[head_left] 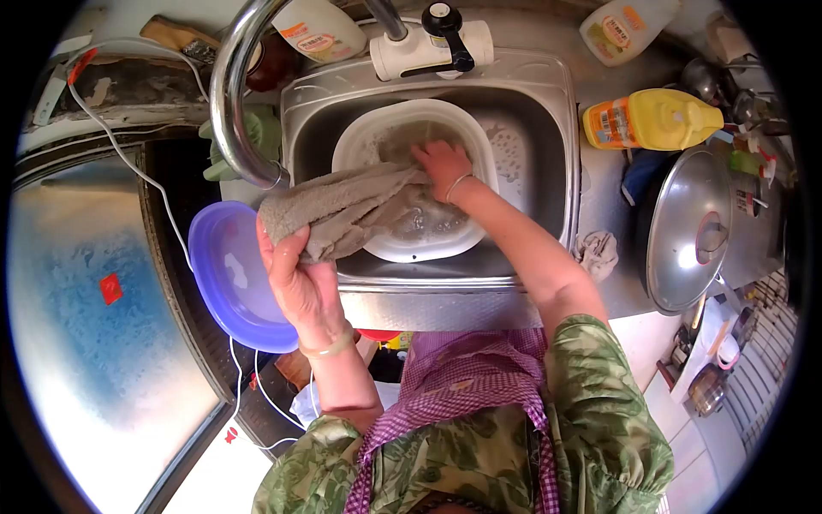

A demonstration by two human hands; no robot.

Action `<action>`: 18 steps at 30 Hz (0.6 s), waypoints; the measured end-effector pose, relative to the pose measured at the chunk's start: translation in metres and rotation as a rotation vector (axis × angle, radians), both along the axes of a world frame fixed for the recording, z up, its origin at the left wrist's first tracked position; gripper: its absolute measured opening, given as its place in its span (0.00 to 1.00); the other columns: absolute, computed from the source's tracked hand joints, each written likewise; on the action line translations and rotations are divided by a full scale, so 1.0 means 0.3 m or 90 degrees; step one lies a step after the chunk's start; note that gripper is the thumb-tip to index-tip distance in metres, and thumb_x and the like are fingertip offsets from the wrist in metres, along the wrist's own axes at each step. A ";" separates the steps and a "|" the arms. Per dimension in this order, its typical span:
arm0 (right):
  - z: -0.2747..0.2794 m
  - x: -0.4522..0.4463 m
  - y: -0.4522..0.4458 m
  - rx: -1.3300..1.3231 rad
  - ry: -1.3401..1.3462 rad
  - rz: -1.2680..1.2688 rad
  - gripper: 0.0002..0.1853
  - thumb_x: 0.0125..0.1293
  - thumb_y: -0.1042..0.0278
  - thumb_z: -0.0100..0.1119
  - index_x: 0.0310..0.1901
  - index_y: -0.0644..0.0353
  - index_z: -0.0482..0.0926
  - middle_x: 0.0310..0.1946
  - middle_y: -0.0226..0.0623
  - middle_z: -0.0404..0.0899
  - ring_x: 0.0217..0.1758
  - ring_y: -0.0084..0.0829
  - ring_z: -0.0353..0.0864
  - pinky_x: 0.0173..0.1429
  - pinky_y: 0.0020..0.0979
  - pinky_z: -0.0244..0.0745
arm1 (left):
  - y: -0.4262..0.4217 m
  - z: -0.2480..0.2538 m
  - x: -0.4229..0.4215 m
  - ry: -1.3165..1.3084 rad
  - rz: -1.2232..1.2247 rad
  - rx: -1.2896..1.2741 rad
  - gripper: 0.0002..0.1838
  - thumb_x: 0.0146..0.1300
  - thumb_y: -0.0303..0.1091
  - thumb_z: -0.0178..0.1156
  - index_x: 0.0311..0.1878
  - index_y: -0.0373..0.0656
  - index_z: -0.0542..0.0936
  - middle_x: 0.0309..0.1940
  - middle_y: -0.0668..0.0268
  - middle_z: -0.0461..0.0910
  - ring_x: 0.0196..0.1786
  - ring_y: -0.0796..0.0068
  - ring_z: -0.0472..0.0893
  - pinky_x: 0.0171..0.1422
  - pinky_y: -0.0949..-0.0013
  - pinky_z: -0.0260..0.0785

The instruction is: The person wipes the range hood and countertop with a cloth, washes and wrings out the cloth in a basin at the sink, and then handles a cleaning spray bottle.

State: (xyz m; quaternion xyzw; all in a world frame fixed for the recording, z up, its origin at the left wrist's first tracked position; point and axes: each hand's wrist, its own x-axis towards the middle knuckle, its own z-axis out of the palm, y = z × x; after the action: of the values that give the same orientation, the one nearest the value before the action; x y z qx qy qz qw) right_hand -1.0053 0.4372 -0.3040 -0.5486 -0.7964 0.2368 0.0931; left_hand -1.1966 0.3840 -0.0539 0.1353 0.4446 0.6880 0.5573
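Note:
A wet grey-brown towel (347, 206) stretches from my left hand (300, 278) across to my right hand (443, 167). My left hand, at the near left rim of the sink, grips the bunched end with its thumb on top. Over the white basin (351, 146), my right hand is closed at the far end of the towel; its fingertips are partly hidden at the water. Cloudy, bubbly water (419, 218) lies in the basin, which stands inside the steel sink (535, 128).
The chrome spout (227, 94) arches at the left, by a purple basin (205, 257). A faucet lever (445, 38) is behind the sink. To the right are a yellow bottle (668, 120), a crumpled cloth (597, 255) and a large pot lid (685, 231).

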 end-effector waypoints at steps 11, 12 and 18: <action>0.093 -0.071 -0.008 -0.055 0.328 0.043 0.39 0.41 0.64 0.74 0.61 0.56 0.76 0.58 0.45 0.77 0.64 0.43 0.73 0.68 0.37 0.67 | 0.008 -0.010 0.004 -0.146 -0.067 -0.032 0.29 0.54 0.17 0.51 0.62 0.32 0.68 0.57 0.50 0.74 0.61 0.54 0.74 0.71 0.51 0.63; 0.091 -0.091 -0.008 -0.109 0.351 0.042 0.38 0.42 0.64 0.74 0.61 0.58 0.76 0.55 0.46 0.79 0.62 0.42 0.75 0.67 0.36 0.69 | 0.012 -0.013 0.005 -0.221 -0.062 -0.053 0.29 0.54 0.17 0.51 0.63 0.32 0.67 0.57 0.50 0.74 0.62 0.53 0.74 0.71 0.50 0.63; 0.030 -0.016 0.059 -0.473 0.547 -0.389 0.34 0.48 0.63 0.69 0.59 0.64 0.75 0.50 0.46 0.82 0.55 0.38 0.79 0.62 0.34 0.72 | 0.066 -0.231 -0.082 -0.162 -0.058 -0.065 0.19 0.60 0.20 0.53 0.56 0.33 0.73 0.55 0.53 0.77 0.62 0.57 0.74 0.71 0.55 0.64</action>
State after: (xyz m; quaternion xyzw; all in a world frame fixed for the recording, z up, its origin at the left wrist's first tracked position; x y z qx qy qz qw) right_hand -1.0102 0.4549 -0.2950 -0.6024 -0.3609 0.6584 0.2708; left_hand -1.2211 0.4037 -0.1233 0.0384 0.3986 0.6501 0.6458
